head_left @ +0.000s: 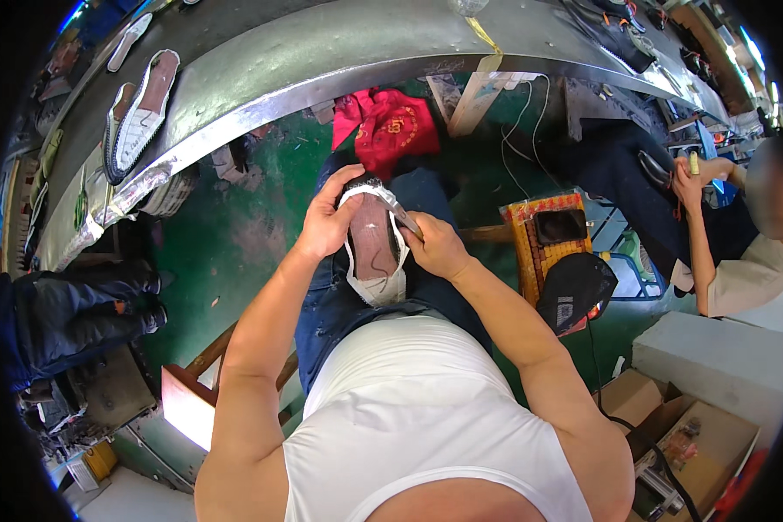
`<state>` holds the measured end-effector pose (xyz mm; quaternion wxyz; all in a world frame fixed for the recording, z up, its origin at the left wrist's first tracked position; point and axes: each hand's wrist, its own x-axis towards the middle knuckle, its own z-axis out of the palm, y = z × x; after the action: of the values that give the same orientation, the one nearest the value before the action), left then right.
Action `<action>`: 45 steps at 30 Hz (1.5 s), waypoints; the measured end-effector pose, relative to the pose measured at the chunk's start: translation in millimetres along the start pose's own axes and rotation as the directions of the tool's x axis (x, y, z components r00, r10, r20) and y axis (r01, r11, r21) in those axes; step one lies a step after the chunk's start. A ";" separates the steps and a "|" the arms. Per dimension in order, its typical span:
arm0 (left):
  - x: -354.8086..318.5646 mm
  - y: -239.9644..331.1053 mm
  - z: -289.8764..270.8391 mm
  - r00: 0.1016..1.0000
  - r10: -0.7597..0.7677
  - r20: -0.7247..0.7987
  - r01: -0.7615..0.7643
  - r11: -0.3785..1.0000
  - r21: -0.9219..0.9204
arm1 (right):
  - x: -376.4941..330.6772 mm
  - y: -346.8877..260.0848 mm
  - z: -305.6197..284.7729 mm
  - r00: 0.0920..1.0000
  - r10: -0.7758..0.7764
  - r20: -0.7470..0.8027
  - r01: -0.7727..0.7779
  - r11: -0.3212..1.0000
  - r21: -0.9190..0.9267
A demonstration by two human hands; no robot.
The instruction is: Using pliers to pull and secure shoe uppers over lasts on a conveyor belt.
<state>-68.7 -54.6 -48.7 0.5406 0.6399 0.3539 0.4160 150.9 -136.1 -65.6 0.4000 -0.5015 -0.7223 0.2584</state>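
A shoe (373,248) rests over my lap, bottom side up, with a brown insole board in the middle and a whitish upper edge folded in around it. At its dark far end my left hand (327,217) is wrapped round the left side, the thumb pressing on the bottom. A slim metal hand tool (403,214) is gripped in my right hand (438,247). Its tip lies against the shoe's right rim near that end; the exact kind of tool cannot be made out.
A metal workbench (261,54) curves across the far side, bearing a pair of unfinished shoes (145,113). Under it hangs red cloth (387,126). To the right, a woven seat (531,252) carries a phone (561,227) and black cap (577,291); beyond sits another person (744,270).
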 end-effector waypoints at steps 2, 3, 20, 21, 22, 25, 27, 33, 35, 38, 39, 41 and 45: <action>-6.4 1.4 -2.6 1.000 -0.002 0.003 0.002 0.999 -0.048 | -3.5 -13.1 -7.4 1.000 -0.017 0.014 0.018 1.000 -0.017; -11.1 8.0 -4.6 1.000 0.022 0.011 -0.022 1.000 0.006 | -8.4 -31.4 -20.7 0.985 0.089 0.147 -0.080 0.995 -0.067; -40.5 106.2 20.4 0.997 -0.044 -0.065 0.037 0.995 -0.095 | -33.9 -96.1 -117.6 0.759 0.056 0.648 -0.296 0.917 0.267; -46.4 118.9 23.4 1.000 0.014 -0.025 -0.016 0.994 -0.107 | -38.0 -96.9 -122.1 0.825 0.053 0.563 -0.283 0.901 0.329; -53.9 124.5 26.7 0.997 0.070 0.016 -0.067 0.990 -0.124 | -41.9 -98.5 -123.4 0.881 0.059 0.470 -0.266 0.882 0.389; -71.2 116.4 37.7 0.926 0.321 0.197 -0.350 0.927 0.138 | -41.2 -103.1 -101.8 0.970 0.184 0.156 -0.234 0.874 0.426; -87.2 113.0 47.9 0.897 0.349 0.270 -0.411 0.883 0.227 | -34.1 -109.8 -80.1 0.990 0.140 0.015 -0.128 0.851 0.510; -107.6 116.8 60.7 0.839 0.512 0.185 -0.541 0.748 0.385 | -32.6 -112.2 -66.7 0.944 -0.277 -0.178 0.322 0.887 0.331; -108.8 113.9 60.1 0.842 0.509 0.179 -0.537 0.757 0.372 | -36.3 -109.5 -67.7 0.919 -0.370 -0.134 0.393 0.871 0.295; -110.4 112.1 58.1 0.843 0.502 0.194 -0.537 0.768 0.350 | -34.3 -108.0 -59.7 0.886 -0.405 -0.223 0.457 0.842 0.287; -110.2 109.8 58.9 0.848 0.499 0.179 -0.530 0.778 0.337 | -33.8 -107.0 -59.8 0.889 -0.400 -0.223 0.452 0.844 0.288; -104.5 107.8 56.9 0.855 0.490 0.168 -0.518 0.799 0.307 | -29.9 -106.7 -63.7 0.917 -0.366 -0.162 0.398 0.871 0.287; -55.3 88.4 38.6 0.877 0.377 0.297 -0.417 0.905 0.082 | -9.4 -109.6 -88.2 0.997 0.034 0.076 -0.054 0.957 0.284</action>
<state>-55.3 -134.4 27.6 0.4397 0.7874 0.1655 0.3991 169.6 -187.1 64.4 0.4366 -0.4448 -0.6798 0.3865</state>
